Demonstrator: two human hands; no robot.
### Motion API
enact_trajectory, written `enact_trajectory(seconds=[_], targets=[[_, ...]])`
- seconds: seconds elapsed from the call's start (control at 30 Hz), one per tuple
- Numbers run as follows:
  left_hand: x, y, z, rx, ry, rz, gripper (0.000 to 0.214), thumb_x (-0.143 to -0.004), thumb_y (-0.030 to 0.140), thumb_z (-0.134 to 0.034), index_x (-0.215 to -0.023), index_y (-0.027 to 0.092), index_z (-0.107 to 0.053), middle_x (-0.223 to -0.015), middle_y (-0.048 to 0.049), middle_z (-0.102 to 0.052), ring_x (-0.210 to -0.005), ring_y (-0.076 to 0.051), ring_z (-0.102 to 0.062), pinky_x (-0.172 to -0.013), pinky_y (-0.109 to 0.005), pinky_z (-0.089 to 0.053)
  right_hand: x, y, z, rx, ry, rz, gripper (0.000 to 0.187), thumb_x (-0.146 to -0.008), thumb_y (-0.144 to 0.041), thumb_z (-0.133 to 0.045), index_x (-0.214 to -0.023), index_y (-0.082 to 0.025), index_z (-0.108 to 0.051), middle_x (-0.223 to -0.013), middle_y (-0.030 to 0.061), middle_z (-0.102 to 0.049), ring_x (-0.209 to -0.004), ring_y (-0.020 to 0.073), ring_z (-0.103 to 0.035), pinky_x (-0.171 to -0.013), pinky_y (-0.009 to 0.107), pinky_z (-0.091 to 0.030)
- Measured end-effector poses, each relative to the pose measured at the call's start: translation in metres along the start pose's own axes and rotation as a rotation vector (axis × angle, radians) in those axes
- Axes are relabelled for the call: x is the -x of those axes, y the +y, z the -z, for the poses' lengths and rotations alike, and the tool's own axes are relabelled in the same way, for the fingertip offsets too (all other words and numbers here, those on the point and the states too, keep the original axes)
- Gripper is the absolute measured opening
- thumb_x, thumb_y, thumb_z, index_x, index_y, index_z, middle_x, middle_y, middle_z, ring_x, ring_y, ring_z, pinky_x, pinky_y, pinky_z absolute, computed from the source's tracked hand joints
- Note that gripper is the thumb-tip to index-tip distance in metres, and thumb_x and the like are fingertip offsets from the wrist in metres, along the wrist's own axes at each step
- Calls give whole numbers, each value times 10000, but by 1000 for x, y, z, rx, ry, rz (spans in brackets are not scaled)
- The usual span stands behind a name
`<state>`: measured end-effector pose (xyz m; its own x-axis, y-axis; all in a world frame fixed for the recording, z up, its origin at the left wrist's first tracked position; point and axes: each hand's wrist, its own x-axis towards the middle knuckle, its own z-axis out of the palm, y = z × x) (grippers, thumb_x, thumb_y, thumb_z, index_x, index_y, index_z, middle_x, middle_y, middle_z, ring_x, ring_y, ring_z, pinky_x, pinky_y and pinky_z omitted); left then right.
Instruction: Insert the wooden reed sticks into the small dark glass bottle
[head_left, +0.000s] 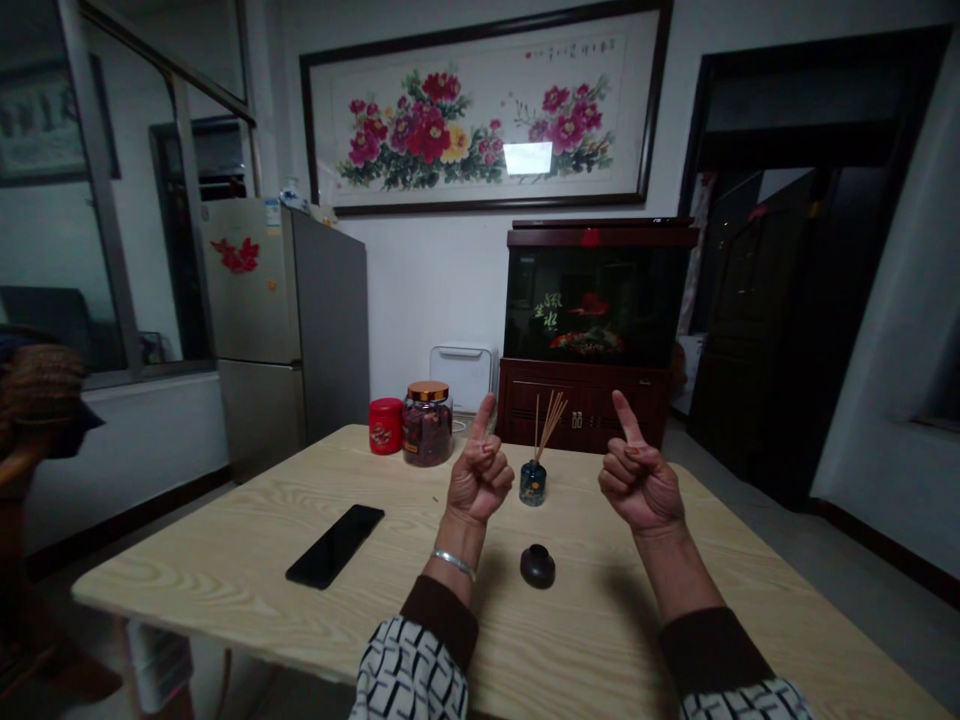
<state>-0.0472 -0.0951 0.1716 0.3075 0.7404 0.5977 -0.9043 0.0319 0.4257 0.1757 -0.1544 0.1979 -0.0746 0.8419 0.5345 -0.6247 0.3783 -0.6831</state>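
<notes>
My left hand [478,470] is raised above the wooden table [225,560], fingers curled into a fist with the thumb pointing up; a silver bangle sits on the wrist. My right hand [639,478] is raised the same way, fist closed and thumb up. Neither hand holds anything. Between them stands a small dark reed diffuser bottle [532,483] with several thin sticks. A small round dark lid or stopper [538,566] lies on the table just in front of it, nearest my left forearm.
A black phone [335,545] lies face up at the table's left. A red tin [385,426] and a glass jar with an orange lid [427,424] stand at the far edge. Behind are a fridge [285,320], a fish tank cabinet [592,330] and a dark doorway [787,300].
</notes>
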Motion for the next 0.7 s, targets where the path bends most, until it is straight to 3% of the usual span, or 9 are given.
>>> enact_trajectory(seconds=[0.2,0.37,0.47,0.57,0.7], targets=[[0,-3,9,57,-16,13,790,-729,59,-596,-1470,272,-421,-576,113,-246,-434,-51,-42,-397,-176,-80,-4,4,5,-26,-12,-22,740,-768,-153,-563,-1467,-371,-451,-585,-110,-173,-474,95,-54,-387,130,-229],[-3,-16,40,38,117,59,601,-793,157,-658,-1377,210,-522,-610,91,-349,-451,-43,-268,-426,-152,-217,-11,24,34,32,65,-89,543,-793,-218,-618,-1329,-300,-588,-583,-105,-270,-446,73,-169,-391,141,-201],[-3,-31,73,-84,269,138,535,-777,219,-718,-1292,176,-578,-770,37,-527,-582,-44,-467,-537,-158,-360,-21,54,66,258,213,-206,391,-775,-305,-689,-1160,-242,-670,-666,-59,-480,-509,60,-403,-444,161,-279],[0,-52,111,-371,453,227,532,-727,258,-760,-1232,181,-610,-1010,-44,-622,-801,-104,-601,-666,-203,-436,-37,98,102,692,364,-334,456,-749,-412,-699,-1163,-227,-654,-1020,62,-668,-848,166,-641,-611,246,-444],[3,-81,156,-684,532,293,566,-657,258,-807,-1184,194,-612,-1125,-101,-623,-976,-192,-619,-805,-292,-469,-65,159,137,960,400,-355,761,-623,-435,-756,-1309,-193,-531,-1315,168,-584,-1197,295,-575,-881,386,-482]])
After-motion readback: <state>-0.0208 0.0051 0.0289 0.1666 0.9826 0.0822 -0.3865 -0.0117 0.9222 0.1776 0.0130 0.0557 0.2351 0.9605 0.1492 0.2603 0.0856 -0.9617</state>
